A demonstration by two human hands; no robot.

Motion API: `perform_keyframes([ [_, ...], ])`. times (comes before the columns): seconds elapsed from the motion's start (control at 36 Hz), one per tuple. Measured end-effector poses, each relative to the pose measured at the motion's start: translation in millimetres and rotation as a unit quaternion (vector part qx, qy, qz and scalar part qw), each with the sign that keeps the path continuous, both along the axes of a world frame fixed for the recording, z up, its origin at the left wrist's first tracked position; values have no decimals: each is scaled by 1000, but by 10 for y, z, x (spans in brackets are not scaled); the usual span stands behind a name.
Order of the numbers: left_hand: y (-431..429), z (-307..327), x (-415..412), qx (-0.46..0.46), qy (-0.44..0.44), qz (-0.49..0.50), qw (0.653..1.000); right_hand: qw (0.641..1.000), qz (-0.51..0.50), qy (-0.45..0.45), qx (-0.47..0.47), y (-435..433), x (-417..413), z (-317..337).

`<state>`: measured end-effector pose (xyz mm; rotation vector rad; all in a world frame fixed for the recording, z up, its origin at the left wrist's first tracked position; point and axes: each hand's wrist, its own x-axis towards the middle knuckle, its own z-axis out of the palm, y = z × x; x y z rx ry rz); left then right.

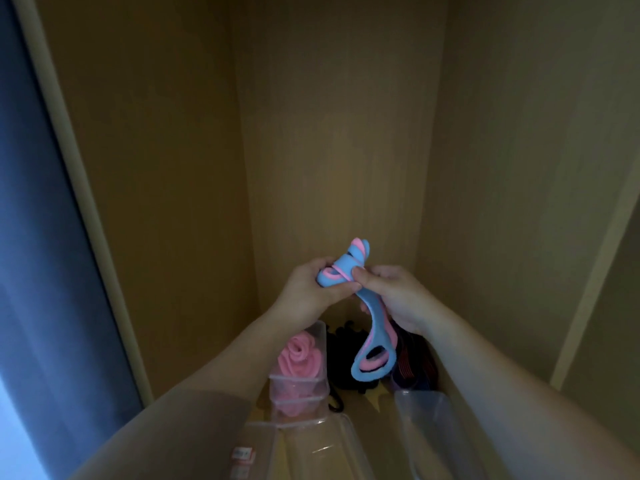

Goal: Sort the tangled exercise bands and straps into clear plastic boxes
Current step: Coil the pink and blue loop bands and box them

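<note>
Nearest, clear boxes (429, 427); above, tangled blue-pink bands (346, 268) pinched between left hand (308, 289) and right hand (394, 296).

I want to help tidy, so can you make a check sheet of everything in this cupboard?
Surface: cupboard floor, dim, mostly covered.
Job's things: tangled blue and pink bands held up; rolled pink bands in a clear box; black straps and striped straps loose behind; another clear box at right.
Clutter: small labels, unreadable.
Hands: left hand and right hand both grip the knot.
Cables: nothing seen.
Surroundings: wooden cupboard walls; blue-grey panel at left.
</note>
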<state>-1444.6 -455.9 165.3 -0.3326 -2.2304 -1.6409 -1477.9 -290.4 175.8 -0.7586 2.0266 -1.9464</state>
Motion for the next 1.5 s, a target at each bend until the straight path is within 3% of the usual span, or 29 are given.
perform_keyframes([
  [0.22, 32, -3, -1, 6, 41, 57, 998, 996, 11, -83, 16, 24, -39, 5],
  [0.5, 47, 8, 10, -168, 164, 56, 970, 991, -45, -122, -13, -32, 37, 53],
  [0.61, 32, -26, 2, -207, 163, 72, 962, 993, -23, -105, -48, -11, 33, 24],
  [0.72, 10, 18, 71, -86, -4, -20, 996, 996, -3, -84, -43, 27, -17, -34],
  [0.81, 13, 58, 67, -38, -45, -40, 997, 997, 11, -74, -25, 60, -22, -44],
  [1.11, 66, -25, 77, -84, 36, 2, 996, 987, 70, -134, -51, 107, 20, -24],
  [1.22, 49, -51, 56, -159, 126, 35, 978, 989, 67, -123, -55, 76, 38, 6],
  [1.36, 61, -61, 39, -185, 223, 44, 956, 993, 23, -103, -60, 36, 51, -12],
  [1.44, 63, -77, 26, -179, 221, 40, 958, 993, 4, -95, -75, 39, 52, -27],
  [1.5, 65, -58, 53, -159, 160, 39, 973, 992, 1, -98, -81, 41, 38, -48],
])
